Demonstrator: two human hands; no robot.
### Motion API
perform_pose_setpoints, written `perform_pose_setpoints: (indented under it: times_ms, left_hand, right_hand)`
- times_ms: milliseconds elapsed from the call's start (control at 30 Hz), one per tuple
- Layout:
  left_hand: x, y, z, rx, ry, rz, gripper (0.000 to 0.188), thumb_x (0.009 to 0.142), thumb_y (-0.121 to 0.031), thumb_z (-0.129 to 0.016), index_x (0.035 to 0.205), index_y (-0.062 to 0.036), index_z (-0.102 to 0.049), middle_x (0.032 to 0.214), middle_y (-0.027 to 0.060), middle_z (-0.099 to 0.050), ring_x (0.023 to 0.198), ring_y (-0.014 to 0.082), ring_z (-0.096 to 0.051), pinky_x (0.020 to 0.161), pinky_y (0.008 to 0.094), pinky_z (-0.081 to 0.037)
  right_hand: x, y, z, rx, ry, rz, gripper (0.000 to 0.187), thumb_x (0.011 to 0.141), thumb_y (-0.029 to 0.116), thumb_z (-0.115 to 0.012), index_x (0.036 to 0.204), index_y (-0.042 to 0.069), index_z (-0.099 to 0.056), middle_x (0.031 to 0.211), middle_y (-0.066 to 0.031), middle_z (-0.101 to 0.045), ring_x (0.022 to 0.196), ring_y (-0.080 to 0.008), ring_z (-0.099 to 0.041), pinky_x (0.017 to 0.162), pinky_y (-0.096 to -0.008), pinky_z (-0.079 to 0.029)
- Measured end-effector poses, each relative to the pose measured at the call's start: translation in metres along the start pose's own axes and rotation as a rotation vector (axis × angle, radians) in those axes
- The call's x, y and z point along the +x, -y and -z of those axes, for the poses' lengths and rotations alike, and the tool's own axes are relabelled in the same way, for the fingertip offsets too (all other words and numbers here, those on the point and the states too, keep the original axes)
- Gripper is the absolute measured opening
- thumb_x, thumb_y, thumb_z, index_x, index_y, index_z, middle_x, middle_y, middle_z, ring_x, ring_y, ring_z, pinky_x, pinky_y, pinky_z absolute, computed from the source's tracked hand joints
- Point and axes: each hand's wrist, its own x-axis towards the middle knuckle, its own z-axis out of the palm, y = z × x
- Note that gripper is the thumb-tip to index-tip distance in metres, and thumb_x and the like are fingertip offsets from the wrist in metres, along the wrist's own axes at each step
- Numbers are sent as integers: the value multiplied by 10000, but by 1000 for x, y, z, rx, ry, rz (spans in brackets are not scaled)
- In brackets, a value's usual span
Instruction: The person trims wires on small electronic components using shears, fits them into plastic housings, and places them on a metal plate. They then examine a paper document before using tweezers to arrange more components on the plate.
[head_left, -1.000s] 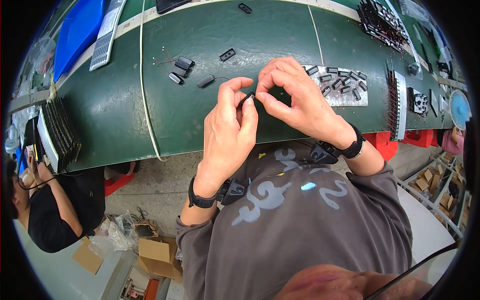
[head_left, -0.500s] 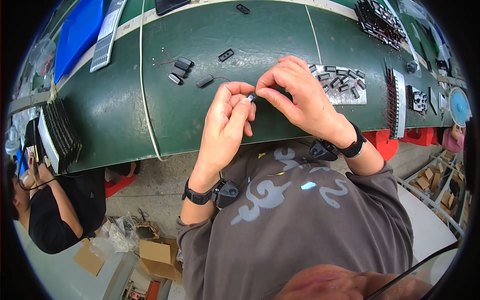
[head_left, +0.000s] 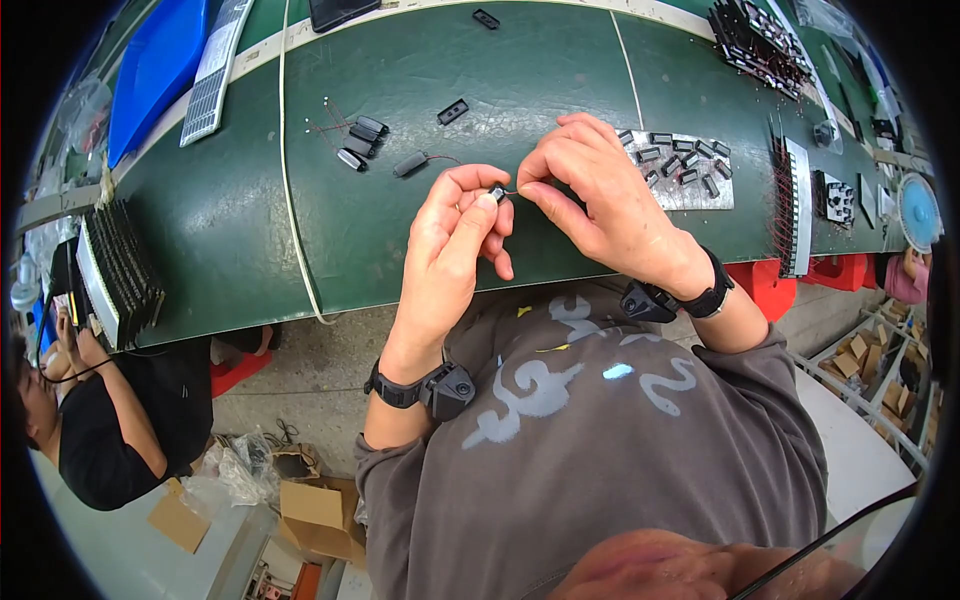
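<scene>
Between the thumb and forefinger of my left hand (head_left: 448, 240) is a small black part (head_left: 497, 192) with a pale face. A thin wire (head_left: 513, 192) comes out of its right side. That wire ends in the closed thumb and forefinger of my right hand (head_left: 605, 195), a short way off. Just beyond my left hand lies a dark grey oblong piece (head_left: 410, 163) with a reddish wire. Farther left sit several similar wired pieces (head_left: 363, 137), and a black rectangular frame (head_left: 453, 111) lies behind. Past my right hand, a silvery sheet (head_left: 707, 195) carries several small black frames (head_left: 689, 176).
Stacked black strips (head_left: 125, 270) stand at the left table edge, near a person in black (head_left: 130, 420). A blue tray (head_left: 155, 70) is at the far left. At right are a white strip with wires (head_left: 796, 205), a pile of dark parts (head_left: 760, 50) and a small fan (head_left: 917, 212).
My hands have moved slightly apart, so a short length of wire now shows between them. The black part has turned a little in my left fingers.
</scene>
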Motion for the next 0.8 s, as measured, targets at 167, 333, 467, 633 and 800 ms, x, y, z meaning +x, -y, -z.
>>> perform_pose_setpoints:
  times_ms: [167,333,467,633,800]
  left_hand:
    - [2,-2,2,-64,13,20,206,1014,-132,-467,1171,-10,-521,850,35,-558,645,59,-498,511,219,-493]
    - [5,-8,7,-264,50,129,208,983,-123,-489,1160,-18,-516,801,5,-490,642,62,-459,468,220,-470]
    - [1,-9,9,-476,106,237,208,956,-123,-507,1140,-24,-511,766,-20,-428,640,59,-425,420,213,-432]
    - [-2,-6,9,-450,151,254,198,942,-125,-521,1116,-31,-509,741,-38,-392,634,48,-399,383,196,-392]
    - [2,-4,7,-415,142,244,199,940,-128,-537,1113,-35,-508,723,-44,-380,619,41,-378,381,187,-387]
  right_hand:
    - [2,0,-2,-58,-43,7,91,837,40,-674,885,61,-600,837,-28,-596,841,-235,-576,1026,-478,-407]
    - [8,2,-2,-137,-69,94,111,815,52,-700,890,81,-623,824,-20,-589,870,-213,-588,1039,-478,-403]
    - [6,6,-3,-185,-83,157,126,797,52,-711,885,92,-630,815,-13,-581,882,-197,-591,1044,-477,-402]
    - [1,8,-3,-189,-83,169,130,785,53,-715,875,93,-630,805,-10,-577,885,-193,-589,1046,-475,-402]
    - [1,5,-1,-189,-80,160,131,783,53,-718,871,95,-631,796,-8,-574,881,-194,-590,1047,-476,-401]
